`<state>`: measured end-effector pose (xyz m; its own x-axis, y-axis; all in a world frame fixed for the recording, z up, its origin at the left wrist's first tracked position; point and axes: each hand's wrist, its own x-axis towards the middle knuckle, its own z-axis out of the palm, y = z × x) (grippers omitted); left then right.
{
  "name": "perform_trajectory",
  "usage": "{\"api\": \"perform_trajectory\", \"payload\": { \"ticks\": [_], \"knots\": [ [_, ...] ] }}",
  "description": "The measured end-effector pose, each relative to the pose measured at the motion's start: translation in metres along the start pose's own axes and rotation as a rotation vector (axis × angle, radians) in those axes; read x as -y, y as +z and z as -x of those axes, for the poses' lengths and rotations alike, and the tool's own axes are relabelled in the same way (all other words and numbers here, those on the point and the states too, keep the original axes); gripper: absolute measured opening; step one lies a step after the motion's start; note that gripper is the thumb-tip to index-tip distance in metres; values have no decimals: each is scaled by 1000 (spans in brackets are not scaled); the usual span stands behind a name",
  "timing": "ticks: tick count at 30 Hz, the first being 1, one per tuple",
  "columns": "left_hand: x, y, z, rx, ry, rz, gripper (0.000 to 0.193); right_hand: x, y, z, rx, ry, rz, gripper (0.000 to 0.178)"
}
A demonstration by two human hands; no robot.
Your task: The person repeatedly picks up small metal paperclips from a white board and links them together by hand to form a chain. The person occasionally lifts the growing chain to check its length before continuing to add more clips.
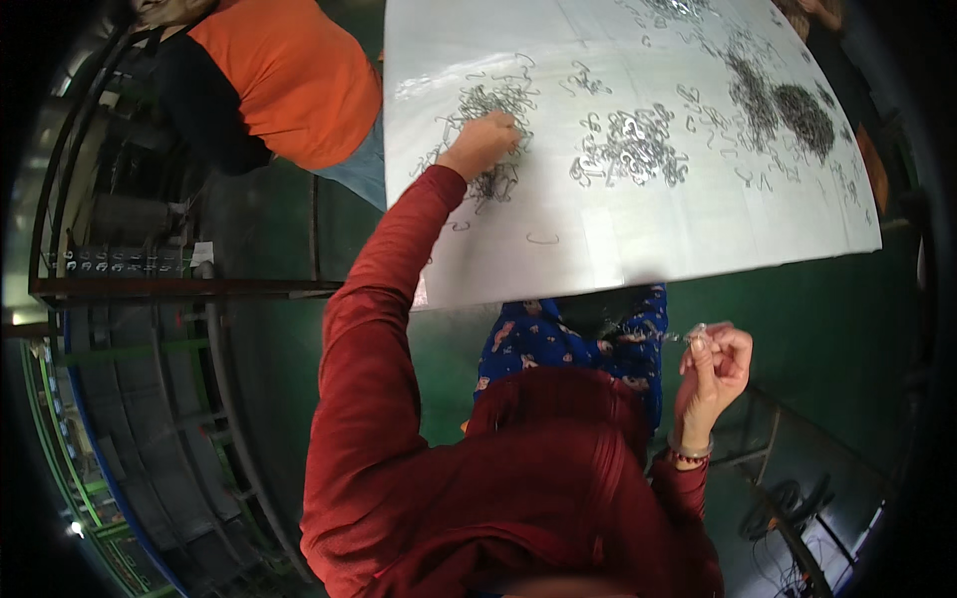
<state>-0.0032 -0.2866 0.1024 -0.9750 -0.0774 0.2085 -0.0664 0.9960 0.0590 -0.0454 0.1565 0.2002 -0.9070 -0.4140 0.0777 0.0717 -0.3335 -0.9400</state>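
My left hand [482,146] reaches over the left pile of thin metal wire hooks [494,187] on the white tabletop [558,239]. Its fingers are curled and pressed together at the hooks; what lies between the fingertips is hidden. My right hand [714,373] is raised off the table, below its near edge, with thumb and fingers pinched together. From this pinch a thin, shiny, chain-like row of small pieces [663,337] trails left across my lap; it is too small and blurred to tell its kind.
A second hook pile [634,149] lies mid-table, with a denser dark pile [803,122] farther right. A person in an orange top [289,80] is at the table's left side. Metal racks [150,289] stand at left. A black wheel-like object [788,503] sits at lower right.
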Motion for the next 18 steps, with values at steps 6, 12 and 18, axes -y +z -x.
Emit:
{"api": "perform_trajectory", "payload": {
  "ticks": [6,12,18],
  "knots": [
    [-3,-3,-4,-25,-26,-15,11,-5,-9,2,-36,-21,-26,21],
    [-50,-22,-12,-223,-349,467,19,-13,-19,-6,-63,-94,-94,24],
    [-164,-32,-20,-194,-255,982,15,-22,-26,-20,-99,-125,-128,24]
  ]
}}
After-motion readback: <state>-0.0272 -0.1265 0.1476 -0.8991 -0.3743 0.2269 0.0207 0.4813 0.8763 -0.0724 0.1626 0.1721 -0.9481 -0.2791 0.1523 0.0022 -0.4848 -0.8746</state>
